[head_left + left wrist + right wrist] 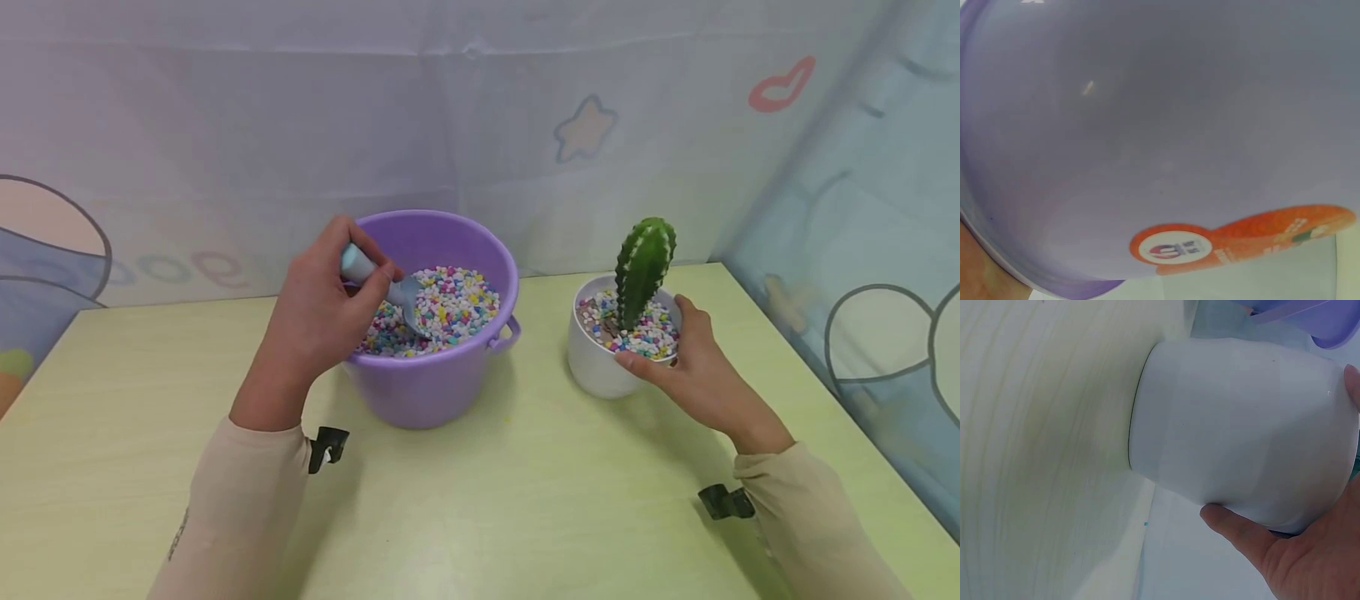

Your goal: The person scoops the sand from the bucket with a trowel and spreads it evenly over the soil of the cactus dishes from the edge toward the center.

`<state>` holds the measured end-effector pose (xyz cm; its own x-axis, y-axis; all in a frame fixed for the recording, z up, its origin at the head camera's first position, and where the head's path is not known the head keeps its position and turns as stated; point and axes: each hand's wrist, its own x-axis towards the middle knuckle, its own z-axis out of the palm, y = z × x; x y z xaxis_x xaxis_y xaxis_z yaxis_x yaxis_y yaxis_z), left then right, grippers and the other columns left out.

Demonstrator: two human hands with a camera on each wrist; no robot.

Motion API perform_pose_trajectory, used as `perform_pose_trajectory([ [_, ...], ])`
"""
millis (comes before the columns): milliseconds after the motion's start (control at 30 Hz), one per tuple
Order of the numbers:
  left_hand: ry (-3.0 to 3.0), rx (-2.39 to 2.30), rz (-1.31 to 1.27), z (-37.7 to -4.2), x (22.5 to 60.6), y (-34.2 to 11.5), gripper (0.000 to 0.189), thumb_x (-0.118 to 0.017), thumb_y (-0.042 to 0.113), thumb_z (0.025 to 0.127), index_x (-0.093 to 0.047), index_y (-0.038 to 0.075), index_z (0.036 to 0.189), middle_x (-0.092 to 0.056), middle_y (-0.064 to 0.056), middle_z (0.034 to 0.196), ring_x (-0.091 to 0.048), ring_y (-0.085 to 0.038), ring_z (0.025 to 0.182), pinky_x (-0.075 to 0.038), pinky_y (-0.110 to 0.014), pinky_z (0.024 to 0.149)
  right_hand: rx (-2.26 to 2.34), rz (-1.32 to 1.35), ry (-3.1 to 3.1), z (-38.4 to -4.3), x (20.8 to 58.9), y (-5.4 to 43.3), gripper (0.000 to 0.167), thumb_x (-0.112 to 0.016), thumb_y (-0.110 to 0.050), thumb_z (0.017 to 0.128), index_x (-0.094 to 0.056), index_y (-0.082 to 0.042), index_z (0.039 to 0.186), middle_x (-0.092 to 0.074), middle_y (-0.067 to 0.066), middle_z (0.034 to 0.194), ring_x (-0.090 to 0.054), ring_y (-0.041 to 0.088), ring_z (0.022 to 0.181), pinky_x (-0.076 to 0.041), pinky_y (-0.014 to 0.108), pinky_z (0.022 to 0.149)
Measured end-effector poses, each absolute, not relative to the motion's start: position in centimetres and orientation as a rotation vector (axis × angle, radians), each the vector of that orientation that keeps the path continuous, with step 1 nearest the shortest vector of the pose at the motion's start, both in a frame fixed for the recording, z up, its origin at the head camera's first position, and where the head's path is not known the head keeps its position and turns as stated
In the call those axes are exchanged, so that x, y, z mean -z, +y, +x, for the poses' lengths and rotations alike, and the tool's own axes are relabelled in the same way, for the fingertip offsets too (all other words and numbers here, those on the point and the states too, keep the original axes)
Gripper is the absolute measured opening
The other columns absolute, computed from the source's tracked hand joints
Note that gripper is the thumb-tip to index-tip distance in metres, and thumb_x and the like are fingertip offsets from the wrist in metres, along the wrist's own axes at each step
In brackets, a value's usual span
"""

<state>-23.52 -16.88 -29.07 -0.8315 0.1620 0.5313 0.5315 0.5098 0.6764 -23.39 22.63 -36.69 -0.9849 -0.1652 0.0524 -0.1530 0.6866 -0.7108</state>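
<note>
In the head view my left hand point(322, 304) grips the handle of a light blue scoop point(405, 300). The scoop's blade dips into small multicoloured pebbles point(461, 312) inside a purple bucket point(427, 392). To the right stands a white pot point(596, 362) with a green cactus point(645, 271) upright in it, pebbles spread around its base over a brownish patch. My right hand point(701, 367) holds this pot at its right side, thumb at the front rim. In the right wrist view the pot rests on the table, with fingers curved along its side. The bucket's wall fills the left wrist view.
Both objects stand on a pale yellow-green table point(450, 517). A printed cloth point(300, 125) hangs right behind it, with another printed sheet point(892, 275) along the right edge. A small loop lug point(506, 335) juts from the bucket's right side towards the pot.
</note>
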Motion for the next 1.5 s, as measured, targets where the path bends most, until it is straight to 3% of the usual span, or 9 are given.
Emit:
perform_pose_trajectory([
  [833, -2.331, 1.298, -0.570, -23.47, 28.80, -17.02, 0.011, -0.058, -0.002, 0.095, -0.048, 0.002, 0.098, -0.072, -0.009, 0.095, -0.067, -0.022, 0.073, -0.047, -0.021, 0.058, 1.250, -0.290, 2.853, -23.53, 36.66, 22.56, 0.106, -0.067, -0.047, 0.092, 0.007, -0.003, 0.154, -0.009, 0.027, 0.151, -0.022, 0.044, 0.135, -0.025, 0.065, 0.104],
  [1500, -2.372, 1.358, -0.596, -23.52, 29.03, -17.16, 0.011, -0.056, -0.003, 0.097, -0.046, 0.002, 0.098, -0.071, -0.013, 0.098, -0.071, -0.025, 0.082, -0.050, -0.024, 0.062, 1.176, -0.268, 2.879, -23.43, 36.82, 22.66, 0.109, -0.065, -0.051, 0.092, 0.010, -0.001, 0.153, -0.008, 0.030, 0.152, -0.022, 0.047, 0.136, -0.024, 0.066, 0.104],
])
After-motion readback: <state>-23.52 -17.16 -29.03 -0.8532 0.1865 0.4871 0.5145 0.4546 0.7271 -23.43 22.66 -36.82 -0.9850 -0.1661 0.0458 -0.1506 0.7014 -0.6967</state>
